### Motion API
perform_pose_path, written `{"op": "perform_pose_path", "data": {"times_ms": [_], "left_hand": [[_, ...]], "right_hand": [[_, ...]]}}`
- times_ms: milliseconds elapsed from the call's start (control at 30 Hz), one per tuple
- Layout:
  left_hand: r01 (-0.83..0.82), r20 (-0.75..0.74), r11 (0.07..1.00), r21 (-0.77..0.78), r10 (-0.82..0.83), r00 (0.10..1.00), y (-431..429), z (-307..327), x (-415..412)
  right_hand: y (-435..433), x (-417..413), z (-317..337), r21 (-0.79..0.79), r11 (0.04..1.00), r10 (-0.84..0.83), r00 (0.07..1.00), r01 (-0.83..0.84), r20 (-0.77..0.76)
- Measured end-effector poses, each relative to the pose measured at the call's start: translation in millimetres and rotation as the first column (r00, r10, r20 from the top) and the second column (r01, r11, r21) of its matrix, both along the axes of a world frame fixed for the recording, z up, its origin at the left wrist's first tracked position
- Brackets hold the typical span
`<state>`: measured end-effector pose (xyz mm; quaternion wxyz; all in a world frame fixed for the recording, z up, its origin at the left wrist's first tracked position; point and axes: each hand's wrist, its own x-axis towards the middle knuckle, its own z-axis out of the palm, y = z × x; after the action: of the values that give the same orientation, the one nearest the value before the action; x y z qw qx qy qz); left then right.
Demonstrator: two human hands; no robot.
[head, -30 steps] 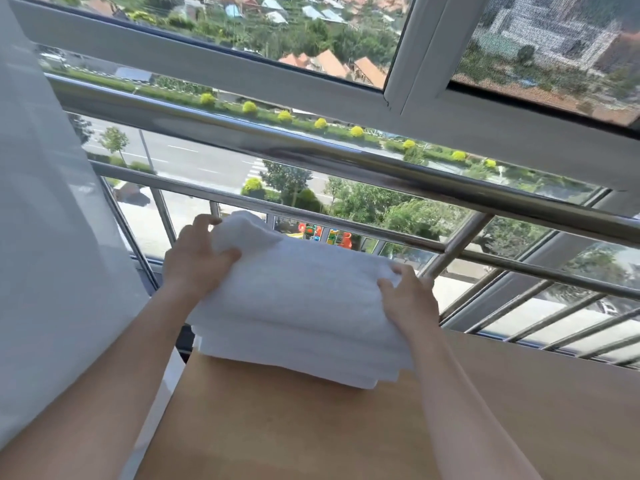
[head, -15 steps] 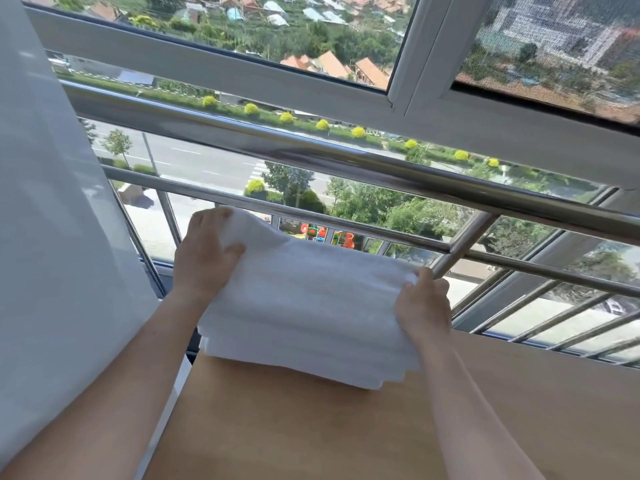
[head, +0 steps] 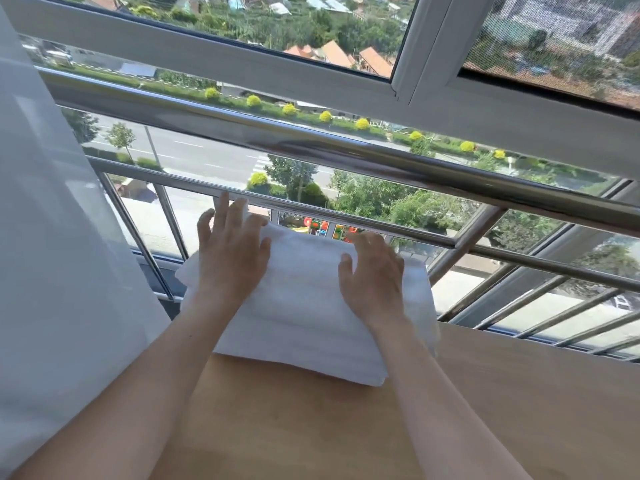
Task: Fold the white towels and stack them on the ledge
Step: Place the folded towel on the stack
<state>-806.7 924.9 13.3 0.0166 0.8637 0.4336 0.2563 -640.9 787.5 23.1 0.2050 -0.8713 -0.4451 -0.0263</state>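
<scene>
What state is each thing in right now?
Towels: folded, stacked on the ledge, at its far edge.
Left grip: open, fingers straight, pressing on the towels.
Right grip: open, resting on the towels.
Curtain: pulled aside, left.

Behind the towel stack [head: 304,306] the railing [head: 346,152] blocks you, seemingly close; the curtain [head: 52,237] crowds its left; your open room is the bare ledge [head: 519,393] right of it.

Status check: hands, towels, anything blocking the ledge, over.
Open left hand flat on the folded white towels. Open right hand resting on them too. Towels sit on the wooden ledge, by the steel railing. Nothing blocking.
</scene>
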Motion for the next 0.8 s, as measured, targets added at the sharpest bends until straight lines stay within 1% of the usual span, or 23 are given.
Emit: {"op": "perform_pose_path", "data": {"times_ms": [67,100,133,167,200,233,267,300,333,433,533,600,700,733,800], "left_hand": [[-0.042,-0.083,0.994,0.097,0.050,0.995,-9,-6,5],[-0.040,-0.101,0.990,0.137,0.054,0.993,-12,-8,7],[0.000,-0.110,0.989,0.145,0.016,0.994,-15,-11,10],[0.081,-0.122,0.993,0.083,-0.070,0.990,-16,-13,13],[0.169,-0.138,0.984,-0.046,-0.174,0.975,-15,-15,17],[0.222,-0.179,0.954,-0.200,-0.259,0.949,-13,-17,21],[0.231,-0.237,0.920,-0.316,-0.312,0.920,-9,-19,22],[0.219,-0.288,0.902,-0.372,-0.336,0.897,-4,-22,20],[0.202,-0.316,0.902,-0.383,-0.333,0.888,2,-26,17],[0.139,-0.344,0.936,-0.324,-0.253,0.904,21,-32,1],[0.067,-0.349,0.952,-0.297,-0.174,0.921,35,-39,-13],[0.045,-0.315,0.940,-0.339,-0.158,0.936,36,-42,-18],[0.039,-0.289,0.940,-0.340,-0.144,0.946,35,-46,-19],[0.043,-0.289,0.941,-0.337,-0.147,0.946,36,-46,-19],[0.046,-0.296,0.939,-0.341,-0.153,0.943,36,-45,-18]], "right_hand": [[10,-12,-12,-0.159,0.984,0.067,0.995,-0.077,-0.067],[12,-16,-20,-0.234,0.967,0.078,0.993,-0.097,-0.089],[12,-17,-27,-0.282,0.954,0.079,0.992,-0.105,-0.101],[12,-17,-31,-0.302,0.948,0.075,0.992,-0.103,-0.101],[12,-16,-33,-0.310,0.946,0.070,0.993,-0.095,-0.092],[12,-14,-35,-0.317,0.944,0.067,0.994,-0.090,-0.082],[11,-12,-35,-0.327,0.941,0.066,0.995,-0.087,-0.076],[9,-11,-36,-0.337,0.938,0.065,0.995,-0.087,-0.075],[7,-9,-36,-0.338,0.938,0.059,0.995,-0.083,-0.078],[0,-2,-36,-0.331,0.942,0.019,0.994,-0.052,-0.103],[-6,7,-37,-0.382,0.924,-0.050,0.993,0.006,-0.104],[-12,14,-37,-0.431,0.900,-0.109,0.989,0.058,-0.095],[-22,24,-35,-0.469,0.874,-0.173,0.983,0.123,-0.063],[-25,28,-35,-0.472,0.871,-0.194,0.978,0.138,-0.072],[-34,35,-34,-0.457,0.876,-0.244,0.960,0.157,-0.137]]}}
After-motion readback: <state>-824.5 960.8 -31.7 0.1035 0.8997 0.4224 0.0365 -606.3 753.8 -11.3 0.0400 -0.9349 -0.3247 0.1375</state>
